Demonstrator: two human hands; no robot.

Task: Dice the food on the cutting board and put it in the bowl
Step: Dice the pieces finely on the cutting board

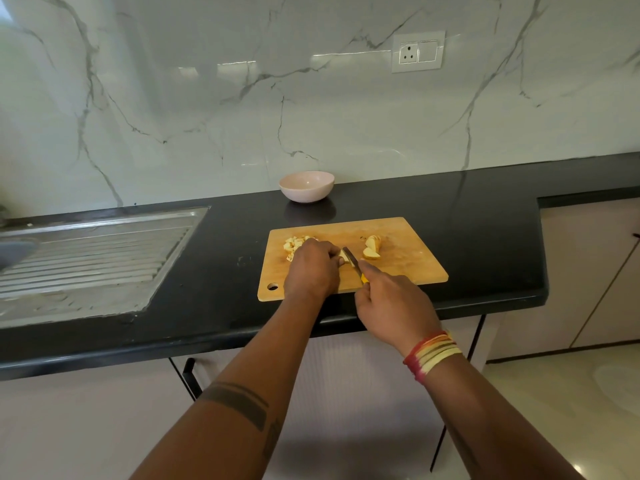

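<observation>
Head cam, looking down at black surface (467, 216) w/ marble backsplash behind.

Wooden cutting board (408, 261) lies near front edge of surface, hanging hole at its near-left corner.

Left hand (311, 268) rests on board, fingers curled over a pale food piece (344, 255), pinning it down; most of the piece hidden under fingers.

Right hand (394, 303) grips yellow-handled knife (354, 263), fingers wrapped round handle, index finger extended along top. Dark blade angled toward far-left, tip at the held piece, just beside left fingertips.

Diced bits (293, 244) in a small pile at far-left of board, partly behind left hand. Uncut slices (372, 248), pale flesh w/ reddish skin, sit right of blade, apart from the dice.

Pink bowl (307, 186) stands on surface beyond board, near backsplash, well apart from board; nothing visible inside from this angle.

Steel sink drainboard (93, 258) set into surface at left. Wall socket (418, 51) up on backsplash. Red-yellow thread bands (433, 355) on right wrist.
</observation>
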